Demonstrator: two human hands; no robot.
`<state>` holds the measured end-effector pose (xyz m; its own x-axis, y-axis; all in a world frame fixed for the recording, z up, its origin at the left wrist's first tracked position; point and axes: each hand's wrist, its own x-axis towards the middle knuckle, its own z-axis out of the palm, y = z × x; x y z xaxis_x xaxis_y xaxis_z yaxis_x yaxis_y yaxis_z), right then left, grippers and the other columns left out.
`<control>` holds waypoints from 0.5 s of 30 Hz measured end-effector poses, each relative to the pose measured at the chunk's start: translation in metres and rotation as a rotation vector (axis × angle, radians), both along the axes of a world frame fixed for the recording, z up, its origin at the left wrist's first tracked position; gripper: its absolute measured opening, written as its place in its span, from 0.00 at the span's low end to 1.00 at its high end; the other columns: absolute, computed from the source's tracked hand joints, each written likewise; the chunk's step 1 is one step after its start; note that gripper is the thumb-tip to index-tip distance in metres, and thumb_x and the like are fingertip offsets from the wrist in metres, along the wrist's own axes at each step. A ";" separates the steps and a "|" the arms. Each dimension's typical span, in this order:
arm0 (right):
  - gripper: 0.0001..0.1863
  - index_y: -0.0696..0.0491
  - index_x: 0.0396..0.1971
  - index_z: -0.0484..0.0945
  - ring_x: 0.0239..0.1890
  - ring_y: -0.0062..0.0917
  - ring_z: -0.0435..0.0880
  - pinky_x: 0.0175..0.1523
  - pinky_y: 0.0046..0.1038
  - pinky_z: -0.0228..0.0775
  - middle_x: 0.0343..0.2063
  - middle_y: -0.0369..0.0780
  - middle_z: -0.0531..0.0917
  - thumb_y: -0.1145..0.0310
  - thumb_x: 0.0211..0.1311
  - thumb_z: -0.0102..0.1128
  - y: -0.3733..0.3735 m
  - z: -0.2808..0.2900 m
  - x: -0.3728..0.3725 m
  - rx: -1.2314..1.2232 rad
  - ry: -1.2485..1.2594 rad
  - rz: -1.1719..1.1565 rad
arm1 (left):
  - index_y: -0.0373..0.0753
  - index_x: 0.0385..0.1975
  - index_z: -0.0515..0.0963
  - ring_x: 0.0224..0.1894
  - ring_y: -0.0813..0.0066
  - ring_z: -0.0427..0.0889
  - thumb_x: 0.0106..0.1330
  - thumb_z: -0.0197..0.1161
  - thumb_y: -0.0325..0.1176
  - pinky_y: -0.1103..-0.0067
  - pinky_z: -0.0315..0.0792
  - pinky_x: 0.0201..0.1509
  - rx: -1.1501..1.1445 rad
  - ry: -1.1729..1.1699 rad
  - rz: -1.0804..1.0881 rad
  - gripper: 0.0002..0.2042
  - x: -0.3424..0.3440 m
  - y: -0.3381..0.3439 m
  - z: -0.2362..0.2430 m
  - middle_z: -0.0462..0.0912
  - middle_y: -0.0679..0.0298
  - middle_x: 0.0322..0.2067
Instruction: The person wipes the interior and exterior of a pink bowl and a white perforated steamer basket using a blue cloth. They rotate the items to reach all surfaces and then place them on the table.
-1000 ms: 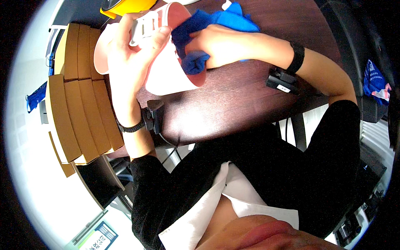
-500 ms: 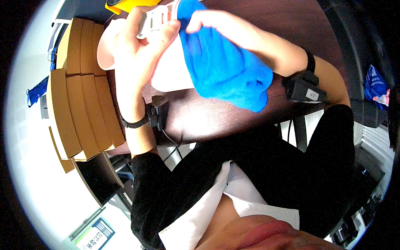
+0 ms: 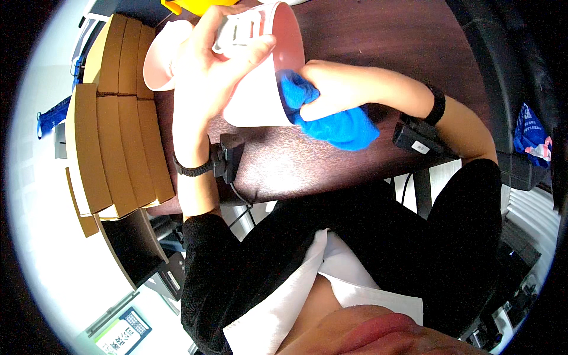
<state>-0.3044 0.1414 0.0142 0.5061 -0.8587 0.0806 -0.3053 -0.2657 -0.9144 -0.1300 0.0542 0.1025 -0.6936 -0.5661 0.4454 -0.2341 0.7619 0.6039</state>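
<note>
A pale pink plastic container (image 3: 254, 103) lies tilted over the table, its open mouth facing right. My left hand (image 3: 204, 77) is closed around it, with the thumb along a white slotted piece (image 3: 238, 29) on its side. Left of that hand a rounded pink part (image 3: 158, 62) sticks out; how it joins the container is hidden. In my right hand (image 3: 334, 89) a blue cloth (image 3: 346, 131) is bunched up, one end pressed at the container's lower rim and the rest hanging to the right. Black bands with small boxes sit on both wrists.
Brown cardboard boxes (image 3: 121, 148) stand in rows along the left side of the dark brown table (image 3: 390, 35). A yellow object (image 3: 204, 6) is at the far edge. On the right, a blue bag (image 3: 529, 136) lies beyond the table.
The blue cloth was spread wide over the container's mouth; now it is bunched in my right hand, lower down, and the pink inside shows. The container has shifted slightly right.
</note>
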 end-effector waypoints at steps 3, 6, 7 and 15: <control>0.22 0.58 0.42 0.76 0.30 0.41 0.84 0.39 0.36 0.77 0.29 0.50 0.82 0.68 0.43 0.64 -0.002 0.016 -0.004 -0.187 0.436 0.007 | 0.35 0.36 0.75 0.29 0.81 0.80 0.55 0.72 0.39 0.82 0.74 0.33 -0.034 0.003 -0.019 0.17 0.006 -0.005 0.001 0.83 0.62 0.28; 0.22 0.58 0.41 0.76 0.33 0.42 0.84 0.40 0.38 0.77 0.31 0.50 0.83 0.70 0.40 0.65 -0.002 0.017 0.001 -0.439 0.537 -0.072 | 0.36 0.37 0.76 0.30 0.81 0.80 0.54 0.72 0.39 0.82 0.74 0.35 -0.068 0.045 -0.043 0.18 0.006 -0.004 0.000 0.83 0.63 0.29; 0.22 0.58 0.40 0.76 0.32 0.42 0.84 0.39 0.39 0.77 0.30 0.48 0.83 0.71 0.40 0.66 -0.005 0.021 0.003 -0.524 0.609 -0.125 | 0.36 0.38 0.76 0.30 0.81 0.80 0.54 0.72 0.39 0.82 0.74 0.35 -0.061 0.028 -0.036 0.18 0.007 -0.004 -0.001 0.83 0.63 0.29; 0.14 0.52 0.38 0.78 0.36 0.31 0.83 0.44 0.30 0.76 0.35 0.38 0.82 0.68 0.49 0.60 -0.010 0.065 -0.038 -1.317 0.584 -0.486 | 0.37 0.40 0.76 0.32 0.81 0.79 0.55 0.71 0.42 0.81 0.73 0.36 0.010 0.023 -0.030 0.19 0.010 -0.015 -0.005 0.82 0.61 0.30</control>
<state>-0.3425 0.1312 0.0794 0.4351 -0.4244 0.7941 -0.8250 -0.5411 0.1629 -0.1201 0.0395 0.0973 -0.6996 -0.5501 0.4560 -0.1973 0.7621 0.6167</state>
